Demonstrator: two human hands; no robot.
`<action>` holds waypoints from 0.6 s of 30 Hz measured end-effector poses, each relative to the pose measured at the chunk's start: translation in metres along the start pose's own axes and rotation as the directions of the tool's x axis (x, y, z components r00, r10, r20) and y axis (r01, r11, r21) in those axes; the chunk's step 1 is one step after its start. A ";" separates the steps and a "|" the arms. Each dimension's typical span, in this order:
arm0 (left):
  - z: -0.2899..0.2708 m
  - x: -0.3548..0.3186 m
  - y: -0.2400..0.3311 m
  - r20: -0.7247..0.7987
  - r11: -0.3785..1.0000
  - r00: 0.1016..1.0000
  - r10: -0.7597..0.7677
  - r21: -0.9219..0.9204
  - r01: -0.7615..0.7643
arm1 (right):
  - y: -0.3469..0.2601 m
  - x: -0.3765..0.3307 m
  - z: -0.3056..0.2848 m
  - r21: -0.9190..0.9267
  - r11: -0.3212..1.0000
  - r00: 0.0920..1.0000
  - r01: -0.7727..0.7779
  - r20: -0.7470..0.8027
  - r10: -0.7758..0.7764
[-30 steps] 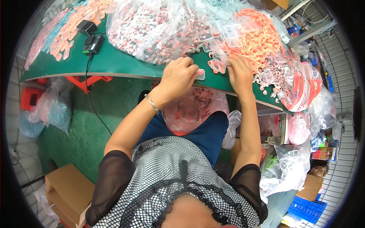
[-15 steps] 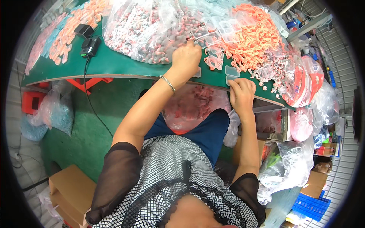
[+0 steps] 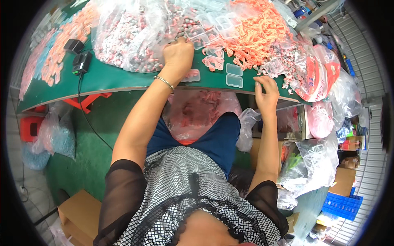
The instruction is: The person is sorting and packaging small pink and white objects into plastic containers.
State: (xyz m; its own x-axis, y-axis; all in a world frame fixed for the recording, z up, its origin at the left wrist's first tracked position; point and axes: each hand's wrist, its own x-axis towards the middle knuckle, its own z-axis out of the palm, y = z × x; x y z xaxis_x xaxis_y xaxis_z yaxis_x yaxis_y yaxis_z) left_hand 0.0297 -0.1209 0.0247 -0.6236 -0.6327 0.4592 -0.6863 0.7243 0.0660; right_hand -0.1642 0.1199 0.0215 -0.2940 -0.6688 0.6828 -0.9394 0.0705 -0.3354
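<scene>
Reaching left hand curled into crinkly bag of small parts, right hand gripping green table edge

We see clear plastic bags of small pink and grey parts heaped on the green table, clear blister packs near its front edge, a bag of pink pieces on the lap, a brown carton lower left, and a blue crate lower right.
</scene>
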 end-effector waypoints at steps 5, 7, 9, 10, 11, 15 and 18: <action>0.005 -0.001 -0.004 -0.098 0.991 0.990 0.106 -0.077 -0.113 | 0.032 0.003 -0.006 0.023 0.965 0.964 -0.262 -0.049 0.263; 0.006 -0.002 -0.005 -0.132 0.985 0.982 0.134 -0.088 -0.147 | 0.039 0.007 -0.002 -0.102 0.970 0.975 -0.223 -0.032 0.221; 0.008 -0.003 -0.006 -0.150 0.982 0.978 0.148 -0.098 -0.164 | 0.043 0.011 0.006 -0.219 0.960 0.984 -0.176 -0.006 0.179; 0.010 -0.003 -0.007 -0.169 0.978 0.972 0.162 -0.107 -0.181 | 0.043 0.014 0.010 -0.328 0.934 0.989 -0.145 -0.016 0.148; 0.011 -0.004 -0.008 -0.170 0.978 0.972 0.159 -0.104 -0.179 | 0.044 0.016 0.014 -0.432 0.895 0.993 -0.113 -0.022 0.115; 0.004 -0.007 -0.008 -0.215 0.947 0.965 0.152 -0.249 -0.205 | 0.048 0.022 0.020 -0.498 0.863 0.996 -0.089 -0.034 0.083; -0.008 -0.008 -0.007 -0.144 0.916 0.986 0.085 -0.377 -0.134 | 0.050 0.020 0.015 -0.468 0.875 0.991 -0.120 0.000 0.135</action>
State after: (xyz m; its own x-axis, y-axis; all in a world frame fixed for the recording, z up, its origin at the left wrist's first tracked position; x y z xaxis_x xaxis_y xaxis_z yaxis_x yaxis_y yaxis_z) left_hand 0.0424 -0.1183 0.0273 -0.6194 -0.5229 0.5856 -0.4042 0.8519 0.3331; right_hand -0.2139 0.0986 0.0085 -0.4186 -0.6530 0.6312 -0.8697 0.4884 -0.0716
